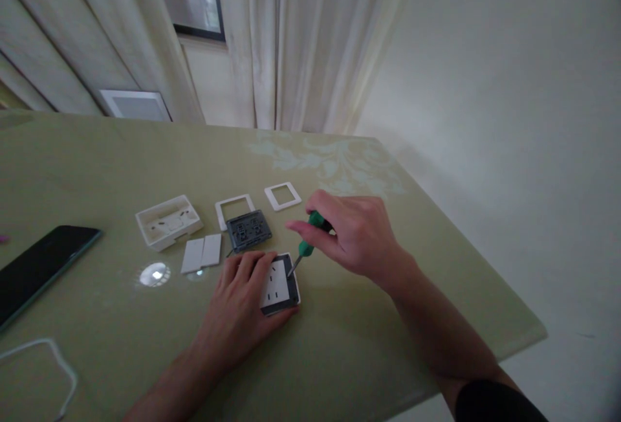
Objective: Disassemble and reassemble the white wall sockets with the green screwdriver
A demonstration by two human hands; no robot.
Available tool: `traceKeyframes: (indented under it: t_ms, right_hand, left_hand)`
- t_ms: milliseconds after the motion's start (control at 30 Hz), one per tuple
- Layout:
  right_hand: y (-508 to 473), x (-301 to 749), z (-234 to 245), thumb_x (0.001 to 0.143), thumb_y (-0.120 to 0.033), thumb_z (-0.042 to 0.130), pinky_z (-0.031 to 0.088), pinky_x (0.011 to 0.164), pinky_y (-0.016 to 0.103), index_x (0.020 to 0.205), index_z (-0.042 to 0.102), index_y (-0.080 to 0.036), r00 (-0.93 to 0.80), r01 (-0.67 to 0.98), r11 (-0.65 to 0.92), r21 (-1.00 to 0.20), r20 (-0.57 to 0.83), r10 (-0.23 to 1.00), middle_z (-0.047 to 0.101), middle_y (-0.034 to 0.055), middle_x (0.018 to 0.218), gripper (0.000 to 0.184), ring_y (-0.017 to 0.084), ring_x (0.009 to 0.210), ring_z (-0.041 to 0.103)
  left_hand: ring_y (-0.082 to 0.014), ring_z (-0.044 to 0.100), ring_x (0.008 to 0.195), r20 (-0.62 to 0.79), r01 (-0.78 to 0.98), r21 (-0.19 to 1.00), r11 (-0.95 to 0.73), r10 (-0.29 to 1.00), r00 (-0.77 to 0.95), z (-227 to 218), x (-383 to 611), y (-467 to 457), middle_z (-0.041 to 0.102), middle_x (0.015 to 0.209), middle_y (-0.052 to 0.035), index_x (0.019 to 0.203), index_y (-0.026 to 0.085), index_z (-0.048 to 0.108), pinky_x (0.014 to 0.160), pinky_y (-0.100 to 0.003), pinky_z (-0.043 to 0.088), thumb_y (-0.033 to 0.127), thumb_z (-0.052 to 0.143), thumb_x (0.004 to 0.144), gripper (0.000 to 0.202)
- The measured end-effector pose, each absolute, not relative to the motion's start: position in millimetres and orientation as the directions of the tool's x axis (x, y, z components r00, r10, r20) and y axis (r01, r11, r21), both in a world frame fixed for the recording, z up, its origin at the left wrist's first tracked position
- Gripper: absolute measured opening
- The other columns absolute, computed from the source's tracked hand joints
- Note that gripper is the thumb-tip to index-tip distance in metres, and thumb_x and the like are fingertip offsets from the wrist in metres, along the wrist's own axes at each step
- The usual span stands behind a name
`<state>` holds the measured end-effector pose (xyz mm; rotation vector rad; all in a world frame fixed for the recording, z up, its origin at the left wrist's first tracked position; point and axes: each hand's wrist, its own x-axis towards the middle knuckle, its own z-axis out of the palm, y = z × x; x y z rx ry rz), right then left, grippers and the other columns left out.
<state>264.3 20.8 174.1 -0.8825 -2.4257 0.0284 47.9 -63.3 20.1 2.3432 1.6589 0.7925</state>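
On the table lies a wall socket (278, 286) with a white face, plug slots and a dark border. My left hand (241, 299) grips it from the left, fingers over its far edge and thumb along its near edge. A screwdriver (306, 247) with a green handle is in my right hand (356, 234), fingers closed round the handle. Its shaft slants down to the left, and the tip meets the dark border at the socket's right side. Any screw under the tip is too small to make out.
Beyond my left hand lie a dark switch module (249, 230), a white frame (235, 200), a smaller white frame (283, 196), two white switch plates (201, 254) and a white back box (169, 222). A phone (43, 266) and a white cable (62, 360) are at left. The table edge (460, 234) runs along the right.
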Motion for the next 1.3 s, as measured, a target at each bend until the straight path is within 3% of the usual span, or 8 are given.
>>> traceKeyframes:
  t_ms: [233,300,467,567,667,900,1133,1300]
  right_hand:
    - [15.6,258.6,172.5,0.110,-0.030,0.048,0.050,0.090,0.033,0.120,0.057,-0.017,-0.840,0.091,0.957,-0.276,0.494,0.223,0.075,0.0073,0.104,0.018,0.019,0.094,0.062]
    - [11.9,259.4,174.7,0.109,-0.033,0.050,0.048,0.084,0.032,0.116,0.059,-0.018,-0.841,0.150,0.956,-0.254,0.476,0.258,0.075,0.0059,0.098,0.019,0.019,0.087,0.062]
    - [18.0,267.6,180.4,0.109,-0.053,0.056,0.031,0.062,0.029,0.093,0.061,-0.021,-0.595,0.646,0.711,-0.277,0.401,0.697,0.061,-0.0030,0.067,0.036,0.014,0.060,0.052]
    - [17.5,269.2,184.3,0.113,-0.038,0.050,0.043,0.075,0.028,0.103,0.061,-0.020,-0.760,0.379,0.846,-0.374,0.396,0.516,0.070,0.0017,0.086,0.023,0.016,0.078,0.061]
    - [7.0,267.2,188.1,0.108,-0.027,0.054,0.048,0.088,0.032,0.111,0.062,-0.019,-0.852,0.160,0.933,-0.322,0.432,0.295,0.072,0.0056,0.098,0.012,0.018,0.092,0.061]
    - [9.2,278.1,190.8,0.111,-0.048,0.055,0.033,0.062,0.028,0.093,0.065,-0.020,-0.610,0.669,0.679,-0.303,0.298,0.734,0.064,-0.0023,0.068,0.035,0.014,0.060,0.054]
    - [7.0,274.0,231.7,0.112,-0.026,0.053,0.050,0.089,0.032,0.124,0.069,-0.016,-0.879,0.440,0.847,-0.299,0.051,0.475,0.076,0.0108,0.117,0.023,0.020,0.102,0.069]
    - [11.4,241.2,259.6,0.104,-0.041,0.068,0.032,0.058,0.032,0.090,0.078,-0.014,-0.801,0.528,0.848,-0.041,-0.356,0.482,0.071,0.0056,0.071,0.032,0.019,0.064,0.060]
  left_hand:
    - [-0.0405,0.055,0.126,0.300,0.801,0.454,-0.391,0.913,0.276,16.1,47.1,-62.8,0.064,0.136,-0.0118,0.134,0.026,0.061,0.106,-0.062,0.054,0.051,0.081,0.088,0.056]
    - [-0.0399,0.055,0.126,0.283,0.801,0.458,-0.385,0.917,0.279,16.7,46.2,-62.7,0.063,0.137,-0.0116,0.133,0.026,0.064,0.106,-0.061,0.054,0.050,0.081,0.088,0.053]
    - [-0.0413,0.054,0.130,0.299,0.802,0.476,-0.361,0.924,0.238,18.8,46.0,-63.0,0.063,0.141,-0.0119,0.150,0.026,0.052,0.109,-0.062,0.054,0.048,0.087,0.083,0.078]
    - [-0.0412,0.053,0.129,0.308,0.795,0.481,-0.370,0.920,0.242,16.7,46.2,-62.5,0.062,0.141,-0.0117,0.149,0.027,0.052,0.109,-0.063,0.053,0.047,0.086,0.083,0.077]
    - [-0.0414,0.053,0.128,0.311,0.784,0.484,-0.388,0.914,0.261,14.4,45.3,-62.0,0.063,0.137,-0.0107,0.145,0.029,0.055,0.109,-0.063,0.052,0.047,0.086,0.083,0.071]
    - [-0.0410,0.052,0.129,0.284,0.789,0.487,-0.375,0.922,0.263,18.5,46.4,-60.0,0.062,0.140,-0.0135,0.149,0.023,0.049,0.108,-0.064,0.053,0.052,0.087,0.084,0.081]
    - [-0.0401,0.054,0.127,0.306,0.753,0.532,-0.388,0.917,0.256,21.2,48.7,-57.6,0.064,0.137,-0.0122,0.144,0.024,0.054,0.108,-0.061,0.053,0.048,0.090,0.080,0.077]
    - [-0.0398,0.054,0.126,0.321,0.730,0.548,-0.409,0.908,0.268,17.5,48.1,-58.1,0.064,0.137,-0.0125,0.145,0.023,0.054,0.109,-0.060,0.052,0.045,0.088,0.082,0.075]
